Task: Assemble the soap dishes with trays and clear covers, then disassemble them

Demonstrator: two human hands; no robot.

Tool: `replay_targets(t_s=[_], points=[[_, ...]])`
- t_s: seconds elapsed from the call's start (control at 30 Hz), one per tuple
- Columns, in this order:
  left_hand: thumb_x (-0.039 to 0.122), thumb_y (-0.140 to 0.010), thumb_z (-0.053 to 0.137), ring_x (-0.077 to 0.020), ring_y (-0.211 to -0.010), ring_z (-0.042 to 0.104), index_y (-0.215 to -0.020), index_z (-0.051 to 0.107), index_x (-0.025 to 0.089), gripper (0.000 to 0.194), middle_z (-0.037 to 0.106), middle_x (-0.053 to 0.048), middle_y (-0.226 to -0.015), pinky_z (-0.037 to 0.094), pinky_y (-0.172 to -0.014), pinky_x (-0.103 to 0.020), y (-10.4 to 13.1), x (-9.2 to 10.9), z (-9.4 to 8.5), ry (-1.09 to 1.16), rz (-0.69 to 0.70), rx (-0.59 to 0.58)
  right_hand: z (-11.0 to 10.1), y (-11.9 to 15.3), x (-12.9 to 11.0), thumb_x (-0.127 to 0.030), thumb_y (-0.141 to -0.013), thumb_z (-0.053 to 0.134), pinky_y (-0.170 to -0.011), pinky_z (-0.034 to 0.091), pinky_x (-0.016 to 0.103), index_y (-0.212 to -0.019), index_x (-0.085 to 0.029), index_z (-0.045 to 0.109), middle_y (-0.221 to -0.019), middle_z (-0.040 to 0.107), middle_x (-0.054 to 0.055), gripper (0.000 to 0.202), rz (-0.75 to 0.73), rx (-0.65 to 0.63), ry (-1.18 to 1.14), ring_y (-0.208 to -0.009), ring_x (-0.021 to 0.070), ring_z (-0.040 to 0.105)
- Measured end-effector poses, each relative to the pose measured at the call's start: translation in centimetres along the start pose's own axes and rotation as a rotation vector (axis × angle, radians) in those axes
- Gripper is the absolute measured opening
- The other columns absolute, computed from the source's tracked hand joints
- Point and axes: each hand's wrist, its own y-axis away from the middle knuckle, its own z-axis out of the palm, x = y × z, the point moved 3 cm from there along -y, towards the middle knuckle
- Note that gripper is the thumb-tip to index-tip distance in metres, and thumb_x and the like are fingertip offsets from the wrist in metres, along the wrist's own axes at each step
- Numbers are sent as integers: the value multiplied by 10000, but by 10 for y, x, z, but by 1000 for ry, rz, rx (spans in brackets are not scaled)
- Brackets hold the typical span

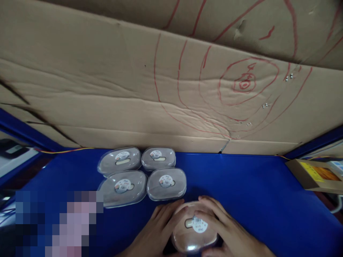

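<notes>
An oval container (182,235) with a clear lid and a round white label sits at the bottom centre on the blue table. My left hand (163,228) grips its left side, fingers along the edge. On the right side my right hand (225,228) holds it, with fingers reaching over the lid beside the label. Four similar lidded containers stand in two rows to the upper left: back left (107,164), back right (170,164), front left (109,192) and front right (179,178).
Behind the blue table (241,178) stands a cardboard wall (107,71) with red rings drawn on it. A cardboard box (302,178) with a yellow label is at the right edge. A pixelated area covers the lower left.
</notes>
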Motion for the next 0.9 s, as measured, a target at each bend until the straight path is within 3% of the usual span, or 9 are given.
replay_targets(t_s=[0.2,0.43,0.73,0.9], points=[[437,-787,945,-434,-1476,518,-1754,101,355,1286,471,-149,-1684,537,-1145,-609,-1,1,0,-28,13,22,-3,-1,0,-475,-888,856,-1277,395,552,-1649,-315,471,-1789,289,158,867,41,-18,-60,-1640,398,306],[400,-741,978,-430,-1471,520,-1751,120,356,1326,476,-152,-1679,528,-1153,-609,-3,3,-2,-2,5,-3,-5,0,2,-460,-875,851,-1296,352,580,-1664,-305,450,-1798,259,158,899,91,-68,-93,-1654,409,262],[329,-792,961,-399,-1503,514,-1741,63,428,1310,463,-121,-1701,499,-1198,-592,-8,21,-27,38,-54,-28,0,4,6,-492,-912,834,-1299,359,580,-1677,-344,420,-1815,227,128,882,97,-75,-81,-1657,399,258],[349,-782,976,-399,-1505,516,-1742,71,429,1321,467,-114,-1702,509,-1193,-594,-8,21,-29,48,-58,-34,0,4,6,-514,-920,829,-1303,353,579,-1683,-352,404,-1820,216,120,888,97,-73,-72,-1660,393,252]])
